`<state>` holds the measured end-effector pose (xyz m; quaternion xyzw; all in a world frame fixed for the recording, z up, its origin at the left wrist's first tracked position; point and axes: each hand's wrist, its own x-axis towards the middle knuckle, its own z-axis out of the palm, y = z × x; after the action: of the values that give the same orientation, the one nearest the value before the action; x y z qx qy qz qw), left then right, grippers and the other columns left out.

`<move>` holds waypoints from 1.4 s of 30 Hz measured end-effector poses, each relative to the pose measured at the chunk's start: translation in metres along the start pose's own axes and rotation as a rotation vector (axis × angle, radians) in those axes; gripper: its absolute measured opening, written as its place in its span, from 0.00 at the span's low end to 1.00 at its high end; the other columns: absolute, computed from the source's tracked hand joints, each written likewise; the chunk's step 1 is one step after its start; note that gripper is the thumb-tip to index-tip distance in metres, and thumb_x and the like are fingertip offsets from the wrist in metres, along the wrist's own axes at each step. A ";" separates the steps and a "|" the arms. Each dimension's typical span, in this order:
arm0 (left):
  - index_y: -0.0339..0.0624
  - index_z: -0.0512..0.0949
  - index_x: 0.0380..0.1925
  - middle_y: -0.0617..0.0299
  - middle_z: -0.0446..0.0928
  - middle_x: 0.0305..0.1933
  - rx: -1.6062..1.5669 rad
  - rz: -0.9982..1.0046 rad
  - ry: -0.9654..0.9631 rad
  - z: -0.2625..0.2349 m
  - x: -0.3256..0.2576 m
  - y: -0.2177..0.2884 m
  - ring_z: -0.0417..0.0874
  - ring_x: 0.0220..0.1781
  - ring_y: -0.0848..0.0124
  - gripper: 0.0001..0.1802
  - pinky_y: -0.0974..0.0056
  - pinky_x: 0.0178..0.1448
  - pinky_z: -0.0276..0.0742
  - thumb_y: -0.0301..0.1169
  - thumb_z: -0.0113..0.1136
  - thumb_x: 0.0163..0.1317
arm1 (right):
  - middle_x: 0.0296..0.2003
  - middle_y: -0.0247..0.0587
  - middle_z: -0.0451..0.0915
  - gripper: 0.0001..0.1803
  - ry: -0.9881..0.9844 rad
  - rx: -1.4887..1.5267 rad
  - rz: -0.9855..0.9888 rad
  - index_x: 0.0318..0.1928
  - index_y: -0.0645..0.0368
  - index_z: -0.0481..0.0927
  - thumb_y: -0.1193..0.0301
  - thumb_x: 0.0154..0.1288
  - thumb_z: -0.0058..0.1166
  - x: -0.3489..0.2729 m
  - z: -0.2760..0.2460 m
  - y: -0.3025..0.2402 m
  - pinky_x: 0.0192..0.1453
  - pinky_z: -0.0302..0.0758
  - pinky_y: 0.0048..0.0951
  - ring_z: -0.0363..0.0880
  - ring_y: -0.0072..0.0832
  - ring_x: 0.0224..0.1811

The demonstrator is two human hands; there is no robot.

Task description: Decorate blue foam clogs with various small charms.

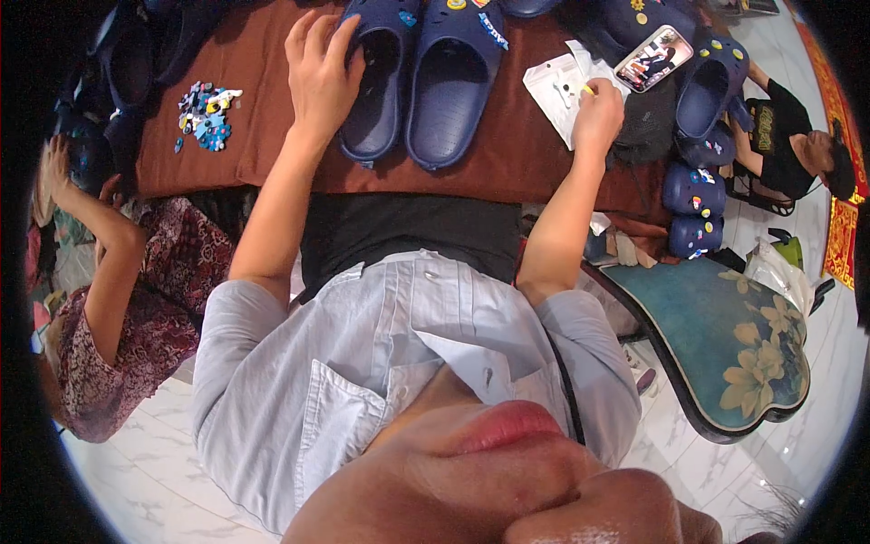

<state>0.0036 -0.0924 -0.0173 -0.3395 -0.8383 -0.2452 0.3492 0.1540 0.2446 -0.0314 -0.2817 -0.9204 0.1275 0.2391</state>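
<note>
Two navy blue clogs lie side by side in front of me, a left clog point(373, 100) and a right clog point(450, 100), with colourful charms on their toes. My left hand point(322, 77) rests against the outer edge of the left clog, its fingers spread and curved, gripping nothing. Farther right, my right hand point(600, 113) pinches a small yellow piece point(589, 90), too small to make out fully. It hovers over a white packet point(557, 86) that has small dark bits on it. A pile of colourful shoe charms point(208, 115) lies to the left.
Brown cloth point(263, 109) covers the work surface. A phone point(654, 59) lies at the far right, near more decorated clogs point(711, 86). A floral-backed chair point(716, 344) stands on my right. One person point(136, 308) sits at my left; another point(784, 136) is beyond the right side.
</note>
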 end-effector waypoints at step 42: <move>0.36 0.83 0.38 0.68 0.82 0.34 -0.788 -0.890 0.107 -0.031 0.011 0.003 0.78 0.35 0.81 0.10 0.75 0.39 0.72 0.28 0.70 0.59 | 0.42 0.40 0.79 0.19 0.207 0.655 -0.666 0.45 0.58 0.81 0.74 0.50 0.67 -0.058 0.024 -0.184 0.50 0.72 0.40 0.75 0.41 0.46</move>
<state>0.0129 -0.1065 0.0113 -0.0467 -0.7271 -0.6772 0.1023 0.0997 0.0602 -0.0055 0.1076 -0.8434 0.2983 0.4336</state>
